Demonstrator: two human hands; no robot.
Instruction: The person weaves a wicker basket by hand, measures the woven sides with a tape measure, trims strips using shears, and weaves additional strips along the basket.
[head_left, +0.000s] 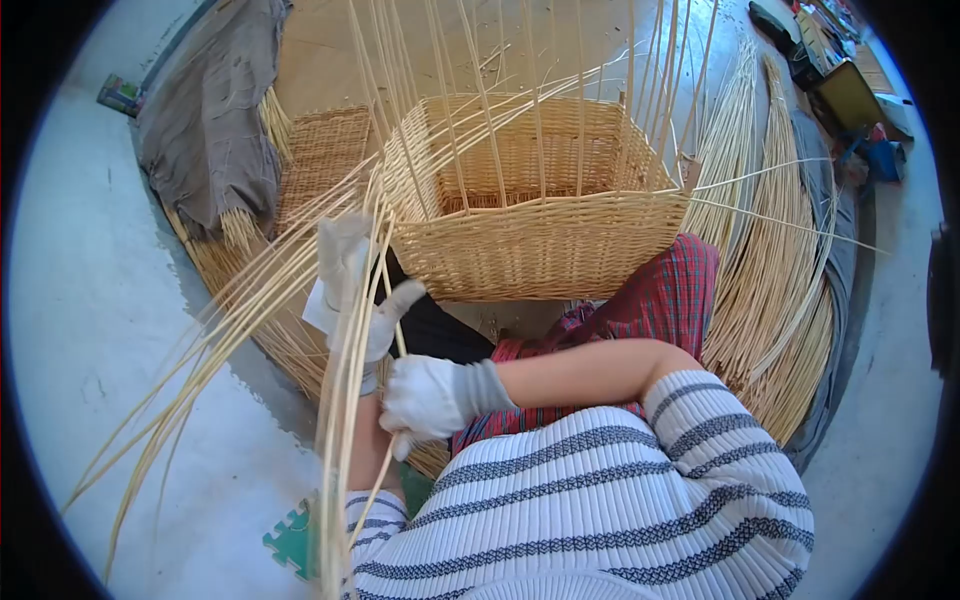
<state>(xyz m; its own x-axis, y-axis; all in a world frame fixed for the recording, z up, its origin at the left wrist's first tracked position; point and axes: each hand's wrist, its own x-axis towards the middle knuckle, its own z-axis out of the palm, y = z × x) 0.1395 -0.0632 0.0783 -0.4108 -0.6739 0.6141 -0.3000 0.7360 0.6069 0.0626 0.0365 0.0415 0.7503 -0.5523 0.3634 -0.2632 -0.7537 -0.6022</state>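
A light wicker basket (540,245) stands in front of my knees, with tall upright stakes rising from its rim. Long pale rods (352,400) hang from its near left corner down past my hands, and others fan out to the left. My left hand (362,285), in a white glove, lies behind and against these rods. Its thumb sticks out to the right and its fingers point up, partly covered and blurred. My right hand (425,400), gloved too, crosses over my left forearm and is closed round a single rod (400,338).
Bundles of loose rods (770,260) lie on cloth at the right. A grey-brown cloth (210,120) covers more rods at the left, beside a flat woven panel (322,160). A green foam mat piece (290,540) is on the floor. Assorted items (850,95) sit far right.
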